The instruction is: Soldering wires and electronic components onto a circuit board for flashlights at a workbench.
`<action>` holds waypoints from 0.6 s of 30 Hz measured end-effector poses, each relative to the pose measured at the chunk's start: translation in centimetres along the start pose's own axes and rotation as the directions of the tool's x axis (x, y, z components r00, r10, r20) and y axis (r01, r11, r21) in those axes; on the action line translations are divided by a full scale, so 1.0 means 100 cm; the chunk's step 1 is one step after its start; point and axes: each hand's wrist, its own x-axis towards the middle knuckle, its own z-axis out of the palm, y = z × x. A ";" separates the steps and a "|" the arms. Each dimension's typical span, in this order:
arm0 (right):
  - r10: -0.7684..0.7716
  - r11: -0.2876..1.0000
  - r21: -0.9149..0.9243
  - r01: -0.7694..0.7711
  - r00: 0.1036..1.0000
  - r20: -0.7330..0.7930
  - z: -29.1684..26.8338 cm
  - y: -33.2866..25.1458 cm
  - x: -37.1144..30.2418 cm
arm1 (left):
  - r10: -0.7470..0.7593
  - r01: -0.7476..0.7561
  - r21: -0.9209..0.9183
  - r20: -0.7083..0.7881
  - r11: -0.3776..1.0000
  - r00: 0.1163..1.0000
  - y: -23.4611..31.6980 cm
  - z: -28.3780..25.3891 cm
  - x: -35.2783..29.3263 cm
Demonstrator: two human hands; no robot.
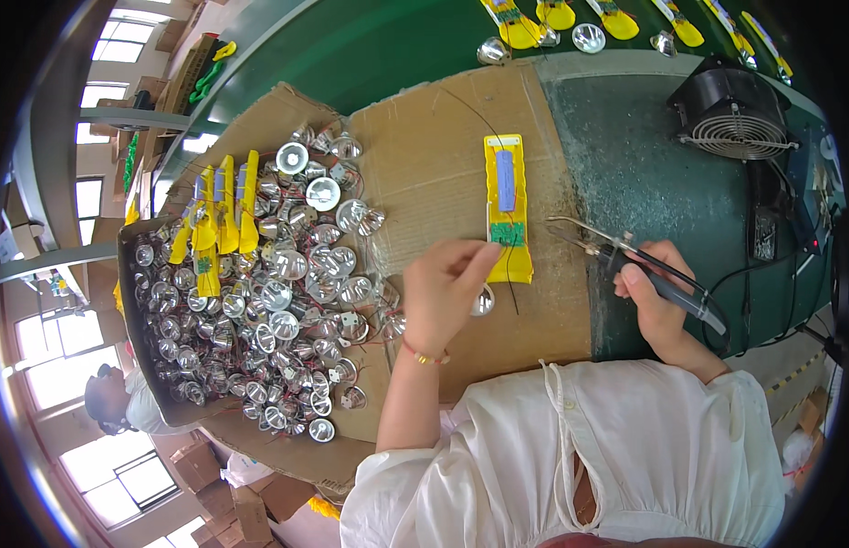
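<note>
My right hand (657,297) is closed around a soldering iron (657,281) with a dark handle and a thin curved metal tube along its tip. The tip points left, a little apart from a yellow flashlight housing (518,265). This housing lies on the cardboard with a blue battery cell (506,181) and a small green circuit board (508,235) in it. My left hand (443,292) is pinched at the board's lower left edge; what its fingertips hold is hidden. Beside that hand a silver reflector (483,301) shows partly. Thin dark wires extend from the housing's ends.
A cardboard box (137,301) full of silver reflectors stands left, with several yellow housings (227,205) on top. More housings with reflectors (616,20) lie along the far green belt (379,41). A black fan (735,110) stands far right, near cables. Another person (123,402) is at left.
</note>
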 end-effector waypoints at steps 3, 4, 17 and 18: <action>-0.014 1.000 -0.017 0.013 0.999 -0.051 -0.016 0.004 0.000 | -0.001 0.001 0.070 0.006 0.998 1.000 0.001 -0.007 0.000; 0.002 1.000 -0.023 -0.004 0.997 -0.074 -0.019 0.005 -0.001 | 0.090 -0.135 0.356 0.139 0.925 0.986 -0.002 -0.007 0.004; 0.026 0.999 0.026 -0.023 0.992 -0.127 -0.027 0.022 0.005 | 0.481 -0.043 0.855 -0.249 0.517 0.841 0.059 -0.099 0.170; 0.051 0.999 0.014 -0.050 0.989 -0.136 -0.029 0.023 0.004 | 0.435 0.094 0.923 -0.263 0.373 0.861 0.064 -0.113 0.155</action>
